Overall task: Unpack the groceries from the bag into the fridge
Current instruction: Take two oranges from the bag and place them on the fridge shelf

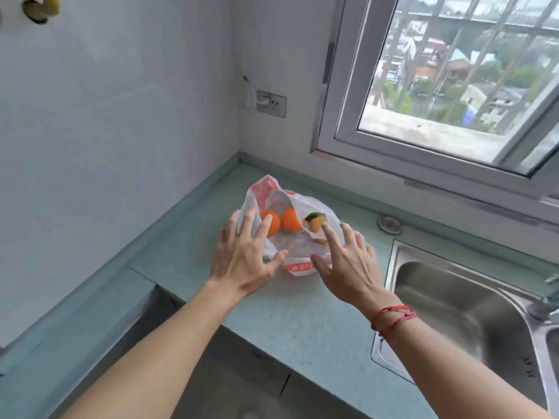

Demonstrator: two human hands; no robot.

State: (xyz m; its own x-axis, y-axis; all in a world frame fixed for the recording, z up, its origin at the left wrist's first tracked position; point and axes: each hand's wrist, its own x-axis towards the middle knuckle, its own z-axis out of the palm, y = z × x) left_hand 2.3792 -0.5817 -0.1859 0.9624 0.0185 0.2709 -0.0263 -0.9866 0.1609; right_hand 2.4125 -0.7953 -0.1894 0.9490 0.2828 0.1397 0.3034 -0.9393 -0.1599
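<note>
A white and red plastic bag (273, 193) lies open on the pale green countertop (187, 246) in the corner. Inside it sit two orange fruits (291, 220) and a paler piece with a green part (314, 220). My left hand (245, 258) hovers at the bag's left side, fingers spread, its tips over one orange. At the bag's right side my right hand (348, 264) is spread too, the index finger touching the paler piece. Neither hand holds anything. No fridge is in view.
A steel sink (459, 306) is set in the counter right of the bag, with a tap (547, 297) at the far right edge. A round plug (389, 224) sits behind it. A wall socket (271, 103) and a barred window (453, 86) are above.
</note>
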